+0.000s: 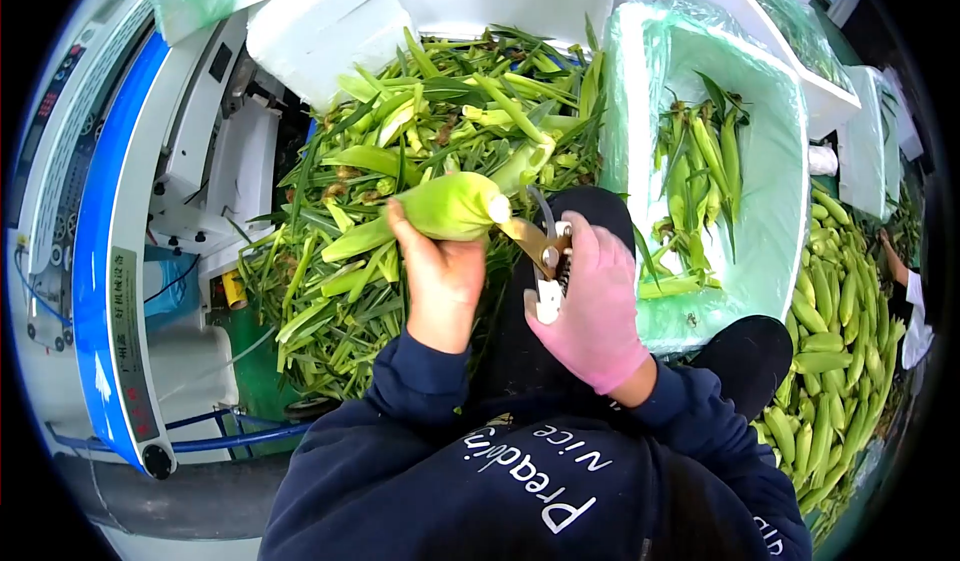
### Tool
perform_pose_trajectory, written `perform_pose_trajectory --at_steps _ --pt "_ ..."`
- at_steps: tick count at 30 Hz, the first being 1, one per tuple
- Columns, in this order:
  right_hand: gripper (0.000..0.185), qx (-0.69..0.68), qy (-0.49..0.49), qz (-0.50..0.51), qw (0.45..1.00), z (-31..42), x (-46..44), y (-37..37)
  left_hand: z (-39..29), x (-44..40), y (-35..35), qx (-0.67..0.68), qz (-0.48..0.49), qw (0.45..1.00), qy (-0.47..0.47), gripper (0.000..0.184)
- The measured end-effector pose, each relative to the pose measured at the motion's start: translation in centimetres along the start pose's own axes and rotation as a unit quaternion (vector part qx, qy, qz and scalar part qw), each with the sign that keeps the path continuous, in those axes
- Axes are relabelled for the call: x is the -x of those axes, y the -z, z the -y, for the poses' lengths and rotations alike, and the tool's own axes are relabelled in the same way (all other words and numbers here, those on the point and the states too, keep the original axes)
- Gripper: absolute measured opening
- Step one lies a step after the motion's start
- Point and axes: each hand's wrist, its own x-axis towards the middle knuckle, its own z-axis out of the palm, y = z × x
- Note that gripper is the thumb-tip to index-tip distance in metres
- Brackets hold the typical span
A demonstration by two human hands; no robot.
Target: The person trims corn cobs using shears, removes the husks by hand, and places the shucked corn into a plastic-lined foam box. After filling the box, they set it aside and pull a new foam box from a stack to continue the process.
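Note:
My left hand (440,276), bare, is wrapped around an ear of corn (450,206) in its green husk. The pale cut stem end of the ear points right. Gripped in my right hand (595,306), which wears a pink glove, are pruning shears (545,256) with white handles. Their blades are apart, and one lies close to the stem end; whether it touches I cannot tell. Beneath the ear spreads a big heap of husk leaves and trimmings (350,251).
To the right stands a foam box (790,191) lined with green plastic, holding several husked-on ears (700,176). Beyond it lies a large pile of corn (840,341), with another person's arm (893,261) near it. A blue-and-white machine (110,231) stands at left.

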Motion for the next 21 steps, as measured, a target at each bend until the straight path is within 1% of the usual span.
perform_pose_trajectory --at_steps 2,3,4,6,8,10,11,13,14,15,16,17,19,21 --pt "0.070 0.040 0.036 -0.054 0.997 -0.3 -1.0 -0.1 1.2 0.0 0.9 -0.006 0.000 0.999 0.043 0.060" --pt "0.071 0.054 0.045 -0.065 0.995 -0.7 -1.2 -0.1 1.4 -0.1 0.8 0.005 -0.010 0.999 0.047 0.060" --pt "0.072 0.068 0.055 -0.075 0.993 -1.1 -1.3 0.0 1.4 -0.5 1.2 0.011 0.004 0.999 0.047 0.058" --pt "0.073 0.061 0.045 -0.040 0.996 -1.4 -0.9 0.2 1.1 -1.2 2.0 0.024 0.029 0.998 0.045 0.054" --pt "0.074 0.067 0.042 -0.003 0.997 -1.5 -0.5 0.3 1.6 -0.9 1.8 0.018 0.018 0.999 0.046 0.054" --pt "0.073 0.058 0.029 -0.022 0.998 -1.0 -0.5 -0.2 2.5 -0.9 2.5 0.023 0.011 0.997 0.066 0.054" --pt "0.072 0.053 0.031 -0.029 0.998 -0.9 -0.5 -0.4 3.0 -1.2 2.9 0.018 0.023 0.998 0.057 0.054" --pt "0.071 0.039 0.036 -0.046 0.998 -0.6 -0.8 -0.7 3.6 -0.7 1.4 0.010 0.004 1.000 -0.008 0.057" --pt "0.069 0.016 0.024 -0.029 0.999 -0.5 -1.0 -0.8 3.6 -0.6 0.8 0.004 -0.003 0.999 -0.041 0.058" --pt "0.068 -0.007 0.011 -0.013 1.000 -0.5 -1.3 -0.9 3.7 -1.0 1.1 0.000 0.038 0.997 -0.065 0.058" --pt "0.066 -0.030 -0.002 0.002 1.000 -0.6 -1.5 -1.0 3.8 -1.2 1.2 0.001 0.051 0.995 -0.080 0.058" --pt "0.062 -0.018 0.021 -0.016 0.999 -0.7 -1.9 -0.8 3.9 -1.4 1.3 0.000 0.065 0.994 -0.093 0.057" --pt "0.060 -0.041 0.028 0.001 0.999 -1.4 -2.1 -0.5 4.0 -0.5 0.1 -0.012 0.072 0.991 -0.116 0.057" --pt "0.056 -0.038 0.056 0.001 0.998 -2.1 -2.1 0.1 3.8 0.8 -0.7 -0.028 0.077 0.991 -0.105 0.061"
